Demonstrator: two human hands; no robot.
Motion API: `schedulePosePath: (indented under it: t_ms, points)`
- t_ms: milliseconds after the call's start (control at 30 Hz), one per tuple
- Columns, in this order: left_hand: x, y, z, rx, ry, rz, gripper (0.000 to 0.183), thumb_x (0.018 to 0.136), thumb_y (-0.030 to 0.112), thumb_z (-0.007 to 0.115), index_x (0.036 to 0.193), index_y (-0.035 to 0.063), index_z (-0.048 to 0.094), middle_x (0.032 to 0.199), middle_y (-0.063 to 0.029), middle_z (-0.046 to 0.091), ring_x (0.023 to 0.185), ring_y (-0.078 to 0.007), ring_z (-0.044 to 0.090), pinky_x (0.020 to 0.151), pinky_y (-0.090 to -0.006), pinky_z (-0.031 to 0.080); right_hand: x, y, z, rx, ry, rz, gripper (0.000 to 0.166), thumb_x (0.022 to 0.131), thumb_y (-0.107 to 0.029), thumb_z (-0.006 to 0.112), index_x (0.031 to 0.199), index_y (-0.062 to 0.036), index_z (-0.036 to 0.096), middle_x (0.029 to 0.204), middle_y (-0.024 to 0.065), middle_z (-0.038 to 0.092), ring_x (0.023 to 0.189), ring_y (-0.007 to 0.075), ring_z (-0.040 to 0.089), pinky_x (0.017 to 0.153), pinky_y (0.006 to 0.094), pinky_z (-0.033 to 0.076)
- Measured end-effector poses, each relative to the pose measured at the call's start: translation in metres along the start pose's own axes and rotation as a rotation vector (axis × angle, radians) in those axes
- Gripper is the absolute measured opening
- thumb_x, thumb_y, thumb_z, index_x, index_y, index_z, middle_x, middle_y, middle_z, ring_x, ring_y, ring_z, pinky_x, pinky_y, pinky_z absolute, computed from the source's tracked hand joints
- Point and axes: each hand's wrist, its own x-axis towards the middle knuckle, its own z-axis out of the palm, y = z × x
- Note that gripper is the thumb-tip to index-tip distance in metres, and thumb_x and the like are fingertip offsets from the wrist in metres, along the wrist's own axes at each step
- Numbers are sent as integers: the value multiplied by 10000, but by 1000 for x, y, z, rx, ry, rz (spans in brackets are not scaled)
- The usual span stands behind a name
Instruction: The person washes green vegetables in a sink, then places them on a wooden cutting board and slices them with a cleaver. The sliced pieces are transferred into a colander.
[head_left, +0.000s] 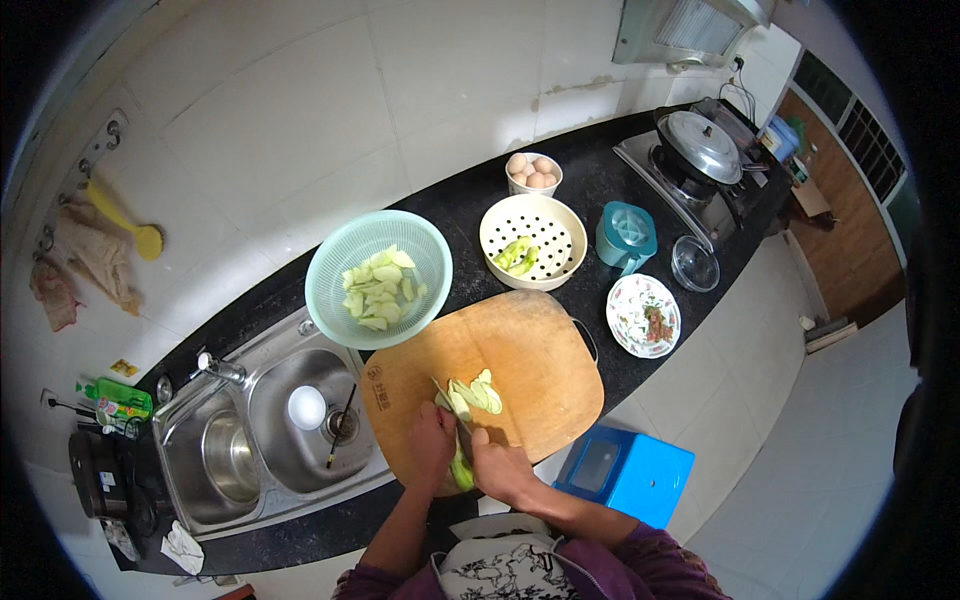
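On the wooden cutting board (540, 352), my right hand (496, 466) grips a kitchen knife (463, 435), its blade pointing away from me. My left hand (433, 442) is on the left of the blade, closed on a pale green vegetable whose hidden part I cannot make out. A green piece of vegetable (461, 466) shows between the hands near the board's front edge. Several thin slices (480, 391) lie just beyond the knife tip. More slices (379, 289) rest in the mint-green colander (319, 300) behind the board.
A cream perforated basket (495, 274) holds green pieces, beside a cup of eggs (534, 176), a teal lidded jug (626, 236), a patterned plate (619, 330) and a glass bowl (695, 264). Left is a double sink (281, 472); far right, a lidded wok (701, 146). A blue stool (652, 476) stands below.
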Motion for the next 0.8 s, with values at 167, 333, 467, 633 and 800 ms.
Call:
schedulePosePath:
  t_ms: [167,333,467,633,800]
  points:
    - [-3,-1,-1,-24,31,48,160,800,181,497,740,46,436,659,-154,501,597,-350,509,509,-442,392,-3,3,2,-13,37,-36,136,751,-78,406,857,-1,367,695,262,577,673,408,578,608,488,437]
    - [-3,-6,1,-19,-5,-2,170,809,190,488,744,44,432,672,-158,512,602,-357,517,508,-452,390,-5,0,-4,-17,34,-57,152,748,-84,421,860,5,369,691,260,577,671,403,581,601,486,441]
    - [-3,-13,6,-63,-10,-22,168,817,195,476,757,43,435,681,-161,521,603,-366,523,501,-460,383,0,5,4,-31,28,-46,175,737,-85,440,866,12,373,685,258,578,661,399,583,601,491,443]
    - [-11,-4,-8,-118,15,49,151,791,165,500,765,31,434,700,-170,494,622,-361,503,517,-449,377,1,14,6,-9,77,-50,175,737,-82,437,870,14,377,685,254,579,656,398,583,601,494,443]
    - [-17,2,-4,-59,84,34,122,772,104,502,721,13,438,680,-174,472,631,-353,477,551,-424,368,-1,7,4,-27,55,-57,162,741,-78,432,868,6,378,684,256,577,658,395,583,593,486,446]
